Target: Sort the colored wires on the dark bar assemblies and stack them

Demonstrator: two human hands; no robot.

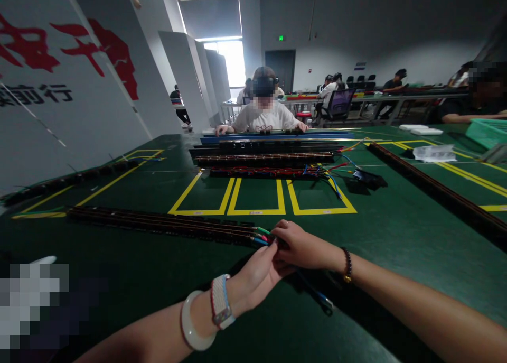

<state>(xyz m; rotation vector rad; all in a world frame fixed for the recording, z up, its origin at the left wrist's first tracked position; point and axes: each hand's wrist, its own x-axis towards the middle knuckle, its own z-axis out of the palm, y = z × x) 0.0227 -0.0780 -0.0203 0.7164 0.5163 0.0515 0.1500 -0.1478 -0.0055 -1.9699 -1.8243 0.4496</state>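
Note:
A long black strip (158,223) with copper-coloured lines lies across the green table, and green, red and blue wires (261,239) come out of its right end. My left hand (259,273) is closed on these wires, with a white bangle and a woven band on its wrist. Against it, my right hand (303,245) has its fingers closed at the same wires, partly hiding them. Below my right hand a blue cable (322,298) with a metal ring end hangs out over the table.
Behind the hands, yellow tape frames (256,212) mark the table (396,236). Beyond them lie several dark strips (265,158) with coloured wires. Another strip (435,188) runs along the right, near a teal basket (485,133). A person (263,114) sits opposite.

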